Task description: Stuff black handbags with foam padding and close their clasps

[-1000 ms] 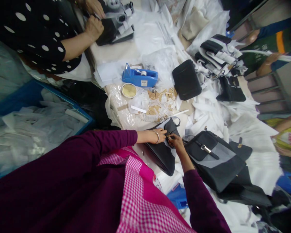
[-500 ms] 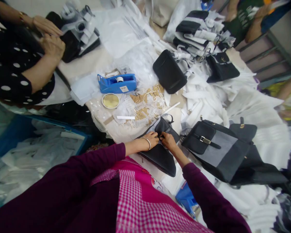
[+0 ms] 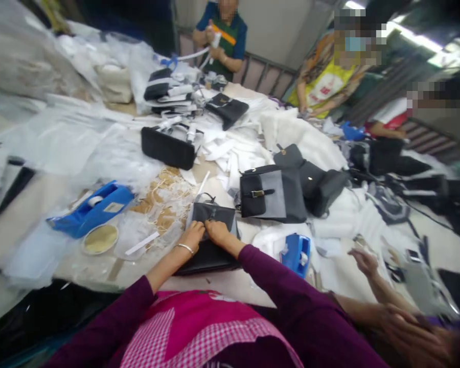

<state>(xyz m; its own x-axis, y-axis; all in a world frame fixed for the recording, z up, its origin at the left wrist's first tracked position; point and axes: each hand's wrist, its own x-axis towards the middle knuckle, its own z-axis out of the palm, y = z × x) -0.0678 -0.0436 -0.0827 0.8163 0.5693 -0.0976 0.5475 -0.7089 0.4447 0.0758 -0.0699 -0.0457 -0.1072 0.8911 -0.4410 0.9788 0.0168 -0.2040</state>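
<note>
Black bag (image 3: 210, 258) lies on the surface (image 3: 132, 276), near the front edge. Left hand (image 3: 193, 236) and right hand (image 3: 217, 232) are side by side on its front pocket (image 3: 223, 213), fingers curled in, tips nearly meeting. Can't tell what they pinch, if anything; knuckles hide it. To do this well, I'd steady the pocket with one hand, work small with the other, keep nails off the black face. Buckled bag (image 3: 293, 191) just right: avoid bumping it.

Black bag (image 3: 214, 258), pink part-checked apron (image 3: 199, 319)
</note>
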